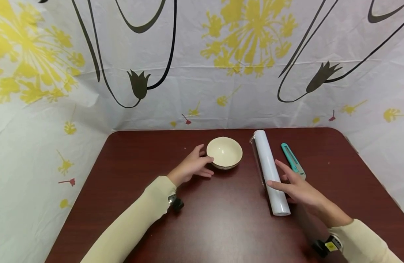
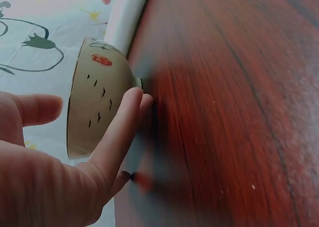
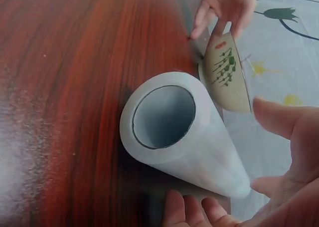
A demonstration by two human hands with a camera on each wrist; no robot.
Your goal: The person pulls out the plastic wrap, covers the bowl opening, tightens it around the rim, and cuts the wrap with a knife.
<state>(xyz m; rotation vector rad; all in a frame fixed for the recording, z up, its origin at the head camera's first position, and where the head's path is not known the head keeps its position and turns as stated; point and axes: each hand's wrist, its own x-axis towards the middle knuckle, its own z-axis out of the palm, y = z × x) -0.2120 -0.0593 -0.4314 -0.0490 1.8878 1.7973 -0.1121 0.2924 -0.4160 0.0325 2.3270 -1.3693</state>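
Observation:
A cream bowl (image 1: 224,152) stands upright at the back middle of the table. My left hand (image 1: 194,165) is at its left side, fingers spread and fairly straight. In the left wrist view the bowl's printed outer wall (image 2: 99,97) shows between thumb and fingers; whether they touch it I cannot tell. A roll of clear plastic wrap (image 1: 271,171) lies lengthwise to the right, its hollow core visible in the right wrist view. Beside it is my right hand (image 1: 298,190), thumb over the roll and fingers along its right side, not closed round it.
A teal utility knife (image 1: 293,160) lies right of the roll, just beyond my right fingers. The dark red wooden table (image 1: 221,226) ends at a patterned white cloth (image 1: 202,91) hanging behind and along the sides. A loose film edge shows on the roll's left.

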